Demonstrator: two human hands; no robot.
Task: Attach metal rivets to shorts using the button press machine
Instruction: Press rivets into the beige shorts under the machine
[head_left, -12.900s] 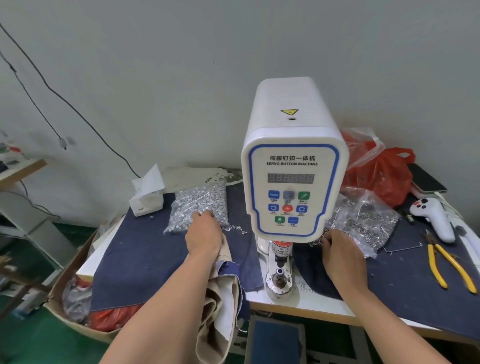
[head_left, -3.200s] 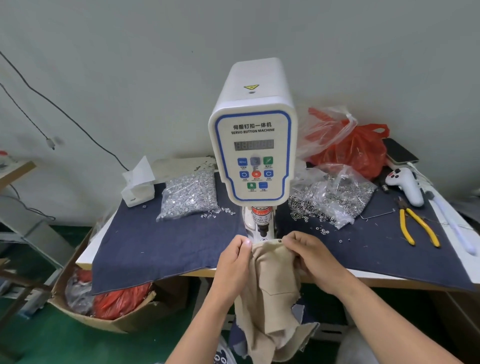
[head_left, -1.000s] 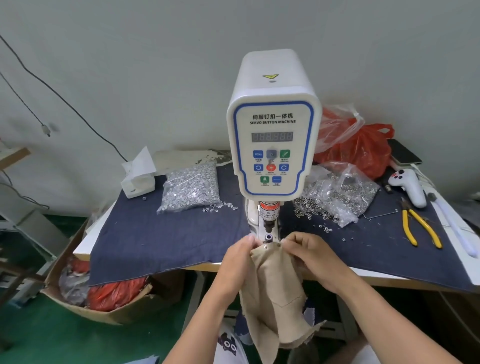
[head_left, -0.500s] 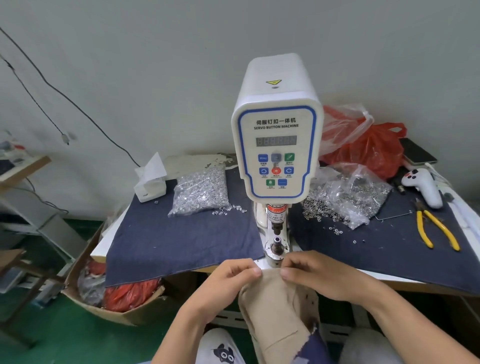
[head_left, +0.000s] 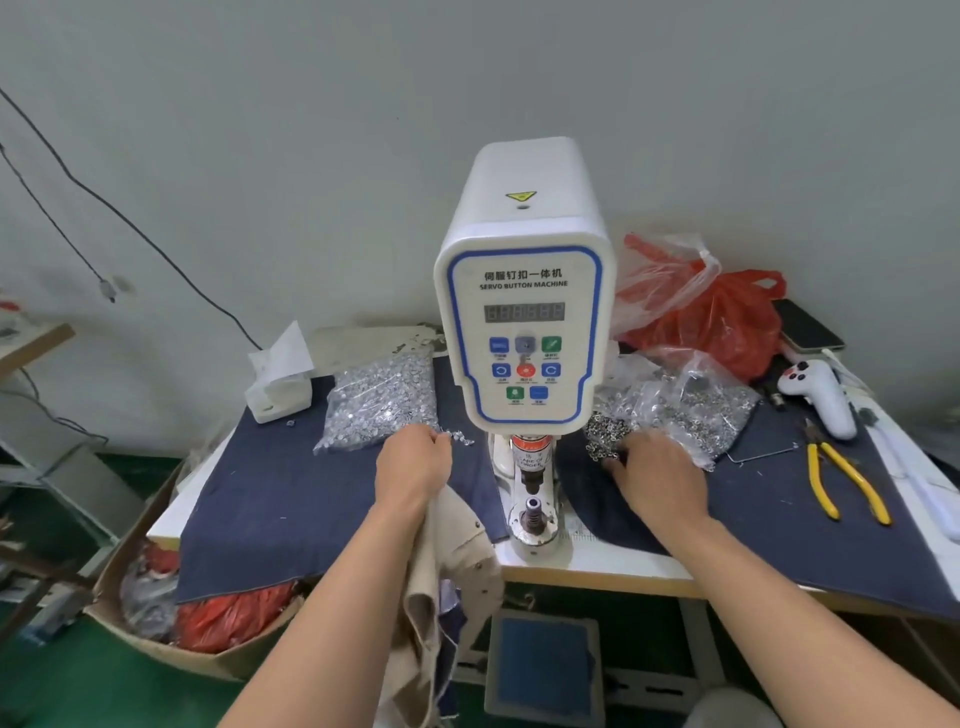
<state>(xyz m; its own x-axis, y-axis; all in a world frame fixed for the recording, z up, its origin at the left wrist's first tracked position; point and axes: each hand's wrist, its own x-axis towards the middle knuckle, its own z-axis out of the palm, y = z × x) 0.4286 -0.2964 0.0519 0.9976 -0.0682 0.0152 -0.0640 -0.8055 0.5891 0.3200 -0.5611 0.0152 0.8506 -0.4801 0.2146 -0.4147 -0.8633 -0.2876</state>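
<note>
Shorts (head_left: 447, 561) of beige cloth hang over the worktop's front edge just left of the button press machine (head_left: 524, 312), draped under your left forearm and trailing down below the table (head_left: 597, 564). Your left hand (head_left: 413, 462) reaches over them to the loose rivets (head_left: 460, 436) spilled at the near corner of the left rivet bag (head_left: 382, 400); its fingers curl down among them, but you cannot tell from here whether they pinch one. Your right hand (head_left: 660, 475) lies knuckles-up on the other side of the machine, fingertips at the scattered ring pieces (head_left: 605, 434) in front of the right bag of metal parts (head_left: 685, 402); whether it holds anything is hidden too. Between your hands, the machine's lower die (head_left: 533, 512) stands bare on its round base near the front edge, with the red-labelled punch (head_left: 531, 452) above it. A dark denim sheet (head_left: 291, 493) covers most of the worktop. Toward the back left corner sits a white tissue box (head_left: 280, 389); behind the right bag lies a red plastic bag (head_left: 727, 322). Yellow-handled pliers (head_left: 841, 478) and a white controller (head_left: 821, 395) rest near the right edge.
</note>
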